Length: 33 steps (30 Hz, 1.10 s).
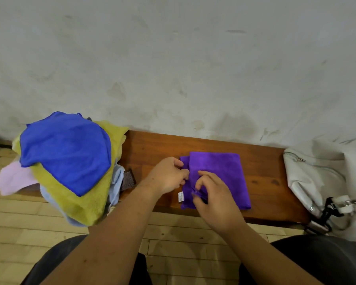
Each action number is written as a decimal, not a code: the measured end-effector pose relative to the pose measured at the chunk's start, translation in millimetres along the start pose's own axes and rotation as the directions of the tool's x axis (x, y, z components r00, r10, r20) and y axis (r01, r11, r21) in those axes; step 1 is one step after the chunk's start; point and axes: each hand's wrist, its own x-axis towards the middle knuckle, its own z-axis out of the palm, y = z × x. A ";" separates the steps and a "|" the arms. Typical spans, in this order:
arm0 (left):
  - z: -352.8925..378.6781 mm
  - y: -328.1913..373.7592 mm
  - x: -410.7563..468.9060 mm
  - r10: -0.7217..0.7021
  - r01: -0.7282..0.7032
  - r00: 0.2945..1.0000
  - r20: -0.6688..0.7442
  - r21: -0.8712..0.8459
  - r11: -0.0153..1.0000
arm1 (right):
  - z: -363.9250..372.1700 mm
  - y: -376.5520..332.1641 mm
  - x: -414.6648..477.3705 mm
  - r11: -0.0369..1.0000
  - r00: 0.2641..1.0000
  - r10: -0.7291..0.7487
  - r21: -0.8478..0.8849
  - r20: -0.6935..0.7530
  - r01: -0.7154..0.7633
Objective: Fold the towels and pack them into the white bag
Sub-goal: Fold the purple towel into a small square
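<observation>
Head view. A purple microfibre towel (220, 175), folded to a rectangle with its long axis running away from the person, lies midway along the brown wooden bench (152, 149). Both grips are closed on its left margin: the left hand (167, 175) pinches the edge farther back, the right hand (212, 194) a fold near the front corner. The white fabric bag (312, 177) stands well apart to the right, nearer the right hand — its mouth cannot be made out, and the frame crops it. A heap of unfolded coloured towels (70, 157) overhangs the bench's left end.
</observation>
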 end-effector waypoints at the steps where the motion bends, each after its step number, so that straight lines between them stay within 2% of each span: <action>1: 0.7 0.2 0.0 0.006 -0.006 1.000 -0.013 0.010 1.000 | -0.8 -0.2 0.1 1.000 1.000 -0.005 0.010 -0.003 0.005; 8: 8.1 0.4 4.8 0.035 -0.043 0.990 -0.135 -0.051 0.998 | -6.0 4.9 -6.7 0.989 0.998 -0.064 0.132 0.025 0.060; 11: 8.5 1.7 5.6 0.038 -0.055 0.987 -0.155 -0.101 0.993 | -5.8 4.8 -7.6 0.995 0.991 -0.092 0.057 0.102 0.086; 15: 6.5 3.8 6.5 0.038 -0.064 0.981 -0.190 -0.133 0.989 | -10.8 3.3 -8.6 0.991 0.985 -0.056 -0.115 0.162 0.075; 18: 3.6 4.0 5.4 0.051 -0.076 0.978 -0.202 -0.120 0.990 | -20.0 6.6 -9.0 0.992 0.998 -0.020 -0.120 0.062 0.027; 20: 1.9 3.4 5.2 0.049 -0.067 0.977 -0.207 -0.078 0.995 | -25.8 14.6 -5.3 0.991 0.998 0.055 -0.122 -0.019 -0.057; 23: 1.2 2.9 5.6 0.045 -0.046 0.978 -0.205 0.001 0.999 | -28.5 28.7 -0.6 0.976 0.986 0.164 -0.149 0.023 -0.159; 25: 0.5 1.7 6.7 0.048 -0.043 0.975 -0.215 0.027 0.999 | -29.6 33.5 -1.4 0.974 0.975 0.218 -0.072 0.033 -0.215; 27: -0.7 0.6 7.2 0.039 -0.034 0.976 -0.216 0.026 0.999 | -32.5 34.6 -1.9 0.952 0.954 0.297 0.080 -0.030 -0.294; 29: -1.7 -0.7 7.7 0.039 -0.031 0.976 -0.214 0.039 0.999 | -33.8 35.4 -0.3 0.944 0.948 0.315 0.122 -0.048 -0.307; 33: -2.7 -1.6 7.5 0.064 -0.041 0.970 -0.235 0.104 0.994 | -29.7 35.4 -0.7 0.971 0.969 0.240 -0.017 0.060 -0.239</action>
